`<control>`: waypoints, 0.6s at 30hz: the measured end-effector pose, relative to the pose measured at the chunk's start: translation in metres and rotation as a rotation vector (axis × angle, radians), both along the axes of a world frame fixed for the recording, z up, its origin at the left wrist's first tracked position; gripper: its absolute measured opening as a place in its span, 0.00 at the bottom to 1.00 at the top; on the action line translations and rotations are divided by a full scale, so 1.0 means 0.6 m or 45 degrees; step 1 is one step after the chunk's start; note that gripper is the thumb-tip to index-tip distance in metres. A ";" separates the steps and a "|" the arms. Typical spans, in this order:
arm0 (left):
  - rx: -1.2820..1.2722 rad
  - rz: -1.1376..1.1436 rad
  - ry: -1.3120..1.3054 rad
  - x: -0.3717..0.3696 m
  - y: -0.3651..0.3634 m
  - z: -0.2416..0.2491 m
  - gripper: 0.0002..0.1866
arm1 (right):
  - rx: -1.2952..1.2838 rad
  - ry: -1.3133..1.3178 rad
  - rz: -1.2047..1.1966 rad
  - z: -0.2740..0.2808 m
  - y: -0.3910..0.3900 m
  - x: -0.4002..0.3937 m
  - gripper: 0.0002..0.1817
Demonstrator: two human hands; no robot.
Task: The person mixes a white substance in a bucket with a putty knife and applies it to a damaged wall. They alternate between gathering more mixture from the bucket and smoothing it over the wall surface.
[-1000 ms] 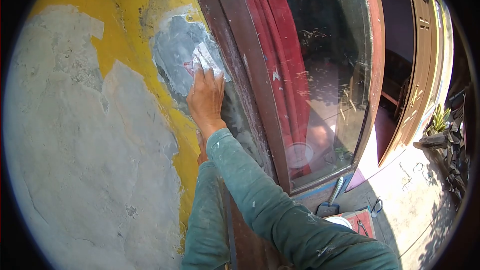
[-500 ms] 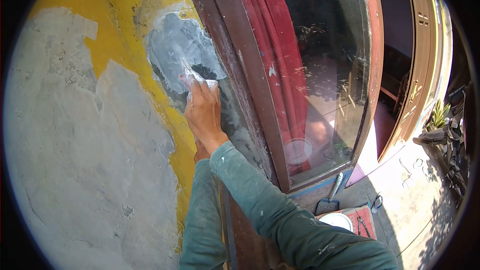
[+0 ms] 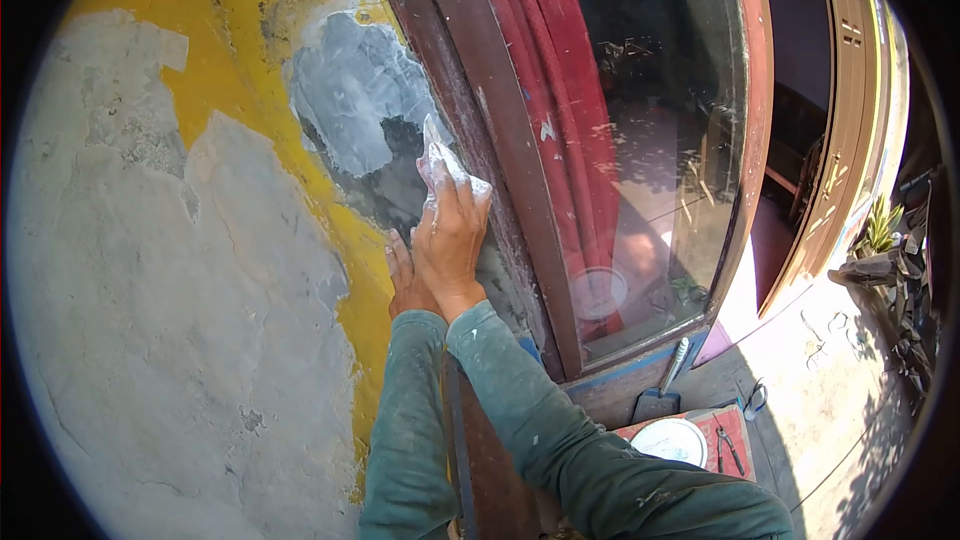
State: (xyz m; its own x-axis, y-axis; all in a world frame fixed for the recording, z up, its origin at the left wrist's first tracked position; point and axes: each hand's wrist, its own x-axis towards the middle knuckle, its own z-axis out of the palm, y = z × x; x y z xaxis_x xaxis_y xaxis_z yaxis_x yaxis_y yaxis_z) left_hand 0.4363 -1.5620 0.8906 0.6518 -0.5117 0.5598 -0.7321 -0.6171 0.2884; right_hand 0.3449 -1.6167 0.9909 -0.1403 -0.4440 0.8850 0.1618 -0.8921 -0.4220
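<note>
My right hand (image 3: 450,250) is closed round a crumpled, white-smeared plastic bag (image 3: 452,162), whose pointed tip touches the wall by the window frame (image 3: 490,120). Just left of it and partly behind it, my left hand (image 3: 408,278) rests against the wall with fingers spread. Above and to the left of the bag is a patch of pale grey-white filler (image 3: 350,90), with darker bare grey wall (image 3: 400,190) beneath it. Yellow paint (image 3: 200,100) surrounds the patch on its left side.
A red curtain (image 3: 560,120) shows behind the window glass. At the lower right, a red board (image 3: 735,430) holds a white round container (image 3: 670,440) and pliers (image 3: 730,448), beside a scraper (image 3: 657,405). An open wooden door (image 3: 830,170) stands farther right.
My right hand has moved right and down with the bag, off the filler patch. My left hand has come up and now shows beside it. More dark wall is visible under the patch.
</note>
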 end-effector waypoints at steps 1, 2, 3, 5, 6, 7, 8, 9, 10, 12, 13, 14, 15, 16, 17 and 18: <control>0.002 0.003 -0.001 0.000 0.004 0.004 0.64 | 0.002 -0.001 0.003 -0.004 0.000 0.009 0.24; 0.001 -0.045 0.125 -0.009 0.010 0.018 0.57 | 0.005 0.058 -0.058 -0.014 -0.001 0.028 0.24; 0.002 -0.097 0.253 -0.018 0.013 0.026 0.52 | 0.009 0.117 -0.122 -0.023 -0.001 0.047 0.25; 0.025 -0.109 0.247 -0.011 0.019 0.027 0.52 | -0.013 0.155 -0.179 -0.034 0.006 0.072 0.26; 0.039 -0.110 0.240 -0.008 0.016 0.033 0.52 | -0.010 0.158 -0.181 -0.036 0.010 0.065 0.26; 0.048 -0.109 0.230 -0.009 0.016 0.036 0.52 | -0.013 0.133 -0.064 -0.036 0.014 0.058 0.26; 0.055 -0.106 0.223 -0.010 0.017 0.037 0.52 | -0.018 0.111 0.055 -0.036 0.017 0.050 0.26; 0.061 -0.103 0.214 -0.016 0.006 0.040 0.53 | -0.041 0.049 0.108 -0.031 0.017 0.030 0.28; 0.066 -0.101 0.205 -0.013 0.009 0.044 0.53 | -0.047 0.050 0.111 -0.030 0.011 0.021 0.28; 0.089 -0.097 0.189 -0.022 0.009 0.034 0.53 | 0.064 0.020 -0.029 -0.028 0.002 0.011 0.28; 0.101 -0.094 0.177 -0.030 0.014 0.024 0.54 | 0.096 -0.002 -0.100 -0.027 -0.010 0.024 0.29; 0.116 -0.093 0.166 -0.031 0.018 0.022 0.54 | 0.100 -0.004 -0.099 -0.030 -0.014 0.039 0.29; 0.132 -0.092 0.154 -0.028 0.013 0.026 0.54 | 0.124 0.080 -0.201 -0.032 -0.011 0.058 0.30; 0.147 -0.092 0.142 -0.025 0.010 0.031 0.55 | 0.148 0.165 -0.304 -0.029 -0.004 0.073 0.30; 0.160 -0.093 0.132 -0.011 0.021 0.038 0.55 | 0.189 0.180 -0.192 -0.027 0.005 0.088 0.28; 0.174 -0.091 0.126 -0.008 0.022 0.041 0.55 | 0.192 0.183 -0.190 -0.029 0.014 0.102 0.28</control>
